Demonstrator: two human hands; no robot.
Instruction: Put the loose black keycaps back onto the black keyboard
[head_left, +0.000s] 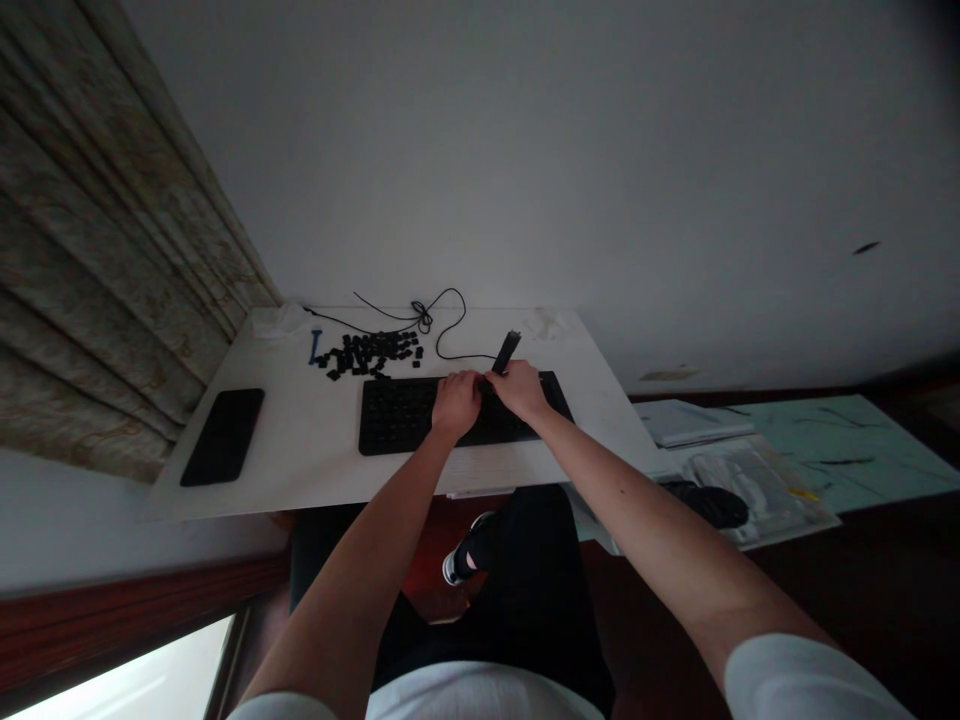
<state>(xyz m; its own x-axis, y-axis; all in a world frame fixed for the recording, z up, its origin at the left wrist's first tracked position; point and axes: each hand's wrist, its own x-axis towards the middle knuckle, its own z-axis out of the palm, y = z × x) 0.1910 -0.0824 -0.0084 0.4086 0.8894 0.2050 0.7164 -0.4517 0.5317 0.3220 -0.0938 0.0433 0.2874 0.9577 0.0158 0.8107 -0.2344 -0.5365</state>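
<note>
A black keyboard (397, 415) lies on the white desk in front of me. My left hand (457, 400) rests on its middle, fingers bent over the far edge. My right hand (520, 390) is closed around a black brush (508, 350), a slim stick with a rough upper end that points up and away. The brush's lower end is hidden by my fingers. Both hands nearly touch over the keyboard. Behind the keyboard's left half lies a loose pile of black keycaps (367, 350). A small blue tool (315, 346) lies at the pile's left side.
A black phone (223, 437) lies on the desk (300, 440) at the left. The coiled black cable (422, 316) runs along the back. Clear plastic (281, 320) sits in the far left corner. A curtain (97, 230) hangs at the left; papers (694, 422) lie at the right.
</note>
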